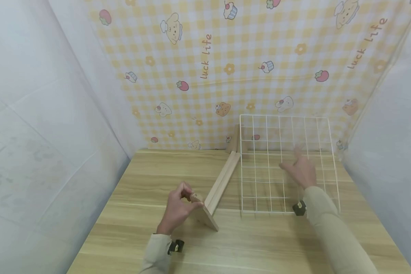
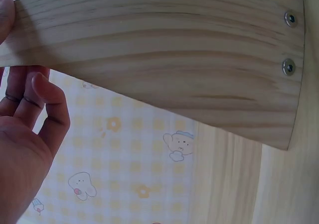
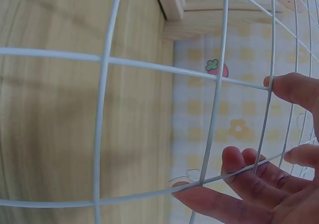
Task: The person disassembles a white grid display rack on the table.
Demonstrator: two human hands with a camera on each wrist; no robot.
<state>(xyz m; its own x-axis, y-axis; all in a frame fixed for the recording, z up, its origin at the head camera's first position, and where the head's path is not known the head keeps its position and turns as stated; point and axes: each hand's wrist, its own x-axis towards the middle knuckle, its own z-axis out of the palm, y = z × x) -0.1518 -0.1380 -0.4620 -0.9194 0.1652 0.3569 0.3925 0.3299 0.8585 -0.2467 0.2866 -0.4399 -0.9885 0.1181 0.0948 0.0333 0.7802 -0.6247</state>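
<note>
A white sheet (image 1: 37, 114) hangs at the far left, and next to it the bench (image 1: 154, 171) begins, its top a pale wood grain. Over there the person's left hand (image 1: 176, 209) has thumb and fingertips closed in a pinch on the top of a wooden end panel (image 1: 207, 219), which stands at the near end of a low wooden frame and widens downward, with two screws (image 2: 289, 67) near its bottom edge. From that panel a long wooden crosspiece (image 1: 222, 184) (two slats or one grooved board, I can't tell from here) runs back to a second end panel (image 1: 235, 140) by the yellow-checked cloth (image 1: 229, 80), printed with cupcakes, strawberries and "luck life". Just to the right of the frame a white wire grid (image 1: 281, 154) stands upright over the bench; whether it touches the wood I can't make out. The right hand (image 1: 303, 171) is at the grid's right half, thumb and fingers spread well apart, with the thumb tip against a wire and the fingertips a little blurred. Another white sheet (image 1: 387, 133) closes off the right side.
</note>
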